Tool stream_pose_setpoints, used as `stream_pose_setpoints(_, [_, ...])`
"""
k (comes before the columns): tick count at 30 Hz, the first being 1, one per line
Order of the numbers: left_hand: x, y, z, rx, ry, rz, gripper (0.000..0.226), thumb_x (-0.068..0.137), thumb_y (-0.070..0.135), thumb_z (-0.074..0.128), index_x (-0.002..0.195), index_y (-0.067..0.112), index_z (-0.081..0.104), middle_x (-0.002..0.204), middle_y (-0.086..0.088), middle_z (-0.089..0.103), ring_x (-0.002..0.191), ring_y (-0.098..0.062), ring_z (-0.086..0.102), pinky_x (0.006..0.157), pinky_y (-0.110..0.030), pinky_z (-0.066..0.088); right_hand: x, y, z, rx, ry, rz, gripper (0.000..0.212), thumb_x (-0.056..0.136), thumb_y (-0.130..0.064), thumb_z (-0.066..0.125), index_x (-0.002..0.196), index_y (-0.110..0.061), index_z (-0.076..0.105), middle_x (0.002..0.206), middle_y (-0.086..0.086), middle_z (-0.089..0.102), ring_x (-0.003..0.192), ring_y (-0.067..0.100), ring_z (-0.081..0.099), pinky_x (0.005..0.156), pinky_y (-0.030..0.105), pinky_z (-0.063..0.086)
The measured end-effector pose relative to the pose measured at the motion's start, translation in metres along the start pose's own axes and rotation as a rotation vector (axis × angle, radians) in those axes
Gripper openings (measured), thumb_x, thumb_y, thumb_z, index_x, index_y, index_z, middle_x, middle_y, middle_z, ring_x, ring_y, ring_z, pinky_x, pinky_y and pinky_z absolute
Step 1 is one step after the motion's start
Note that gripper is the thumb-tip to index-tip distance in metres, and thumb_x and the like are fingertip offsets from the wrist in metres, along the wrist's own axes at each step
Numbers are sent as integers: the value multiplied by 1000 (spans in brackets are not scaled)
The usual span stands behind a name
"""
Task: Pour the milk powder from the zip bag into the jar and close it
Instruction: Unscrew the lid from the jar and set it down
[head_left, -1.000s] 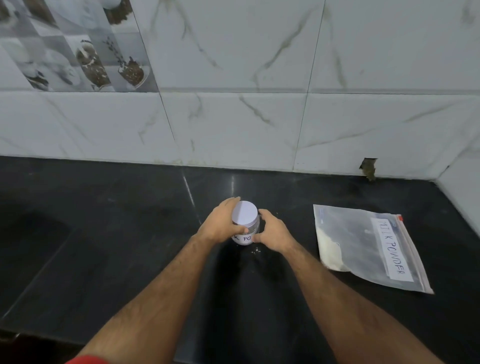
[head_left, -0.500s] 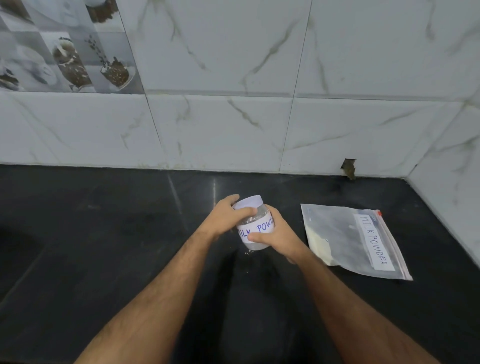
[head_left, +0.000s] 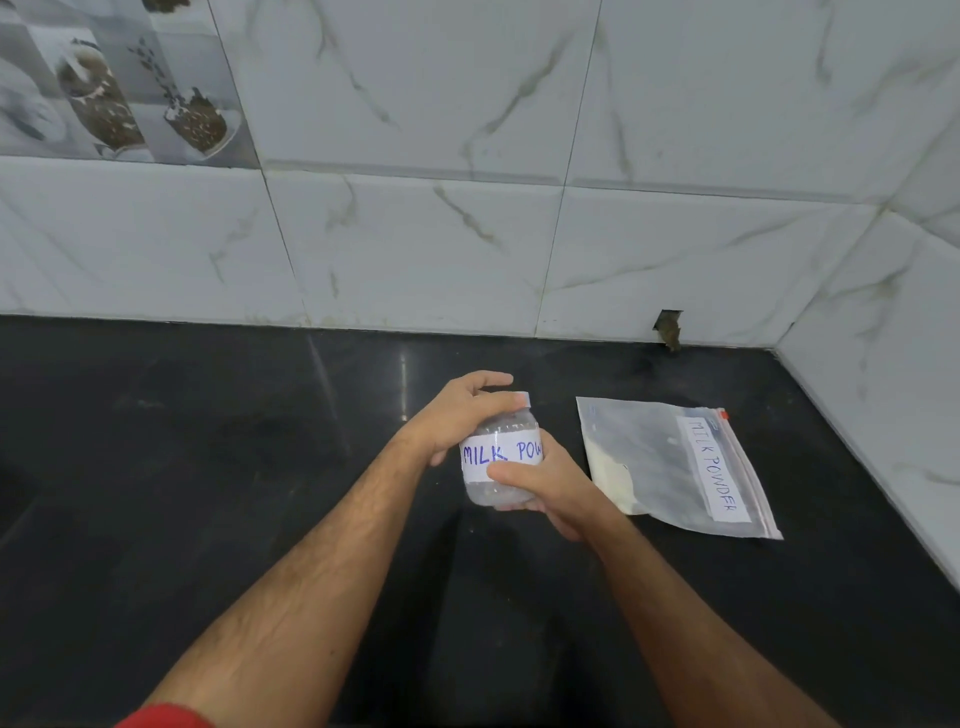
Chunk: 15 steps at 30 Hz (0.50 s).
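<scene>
Black worktop (head_left: 208, 467), tiled wall behind, open room leftward. Left hand (head_left: 457, 415) fingers wrap the lid (head_left: 523, 399); right hand (head_left: 540, 483) fingers clasp the jar (head_left: 498, 457), lifted. Bag (head_left: 670, 462) lies flat just right.

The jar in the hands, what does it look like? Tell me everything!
The jar is small, see-through and looks like plastic. A white paper label around it says MILK POW in blue pen; the rest is hidden. It looks empty. The left hand covers its white lid, only an edge showing. The right hand grips its lower part. It is held tilted above the black counter, left of the zip bag.
</scene>
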<state>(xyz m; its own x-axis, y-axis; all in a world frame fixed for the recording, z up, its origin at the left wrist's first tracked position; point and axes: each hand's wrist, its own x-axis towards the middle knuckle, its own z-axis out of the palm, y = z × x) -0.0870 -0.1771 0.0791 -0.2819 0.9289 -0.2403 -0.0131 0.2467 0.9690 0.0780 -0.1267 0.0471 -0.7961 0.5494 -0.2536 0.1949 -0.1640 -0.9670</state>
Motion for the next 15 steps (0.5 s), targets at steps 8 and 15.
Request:
stream_pose_setpoints(8, [-2, 14, 11, 52, -51, -121, 24, 81, 42, 75, 84, 19, 78, 83, -6, 79, 70, -18, 75, 54, -23, 56, -5, 0, 2, -67, 163, -17, 56, 62, -35, 81, 113, -29, 60, 104, 2, 72, 95, 22, 70, 62, 30, 58])
stream_pose_setpoints(15, [-12, 6, 32, 176, 136, -113, 46, 82, 45, 75, 93, 1, 68, 88, -21, 72, 74, -23, 68, 69, -34, 50, -4, 19, 9, -354, 408, -78, 82, 54, -44, 85, 123, -32, 42, 101, -16, 64, 89, 4, 66, 67, 17, 51])
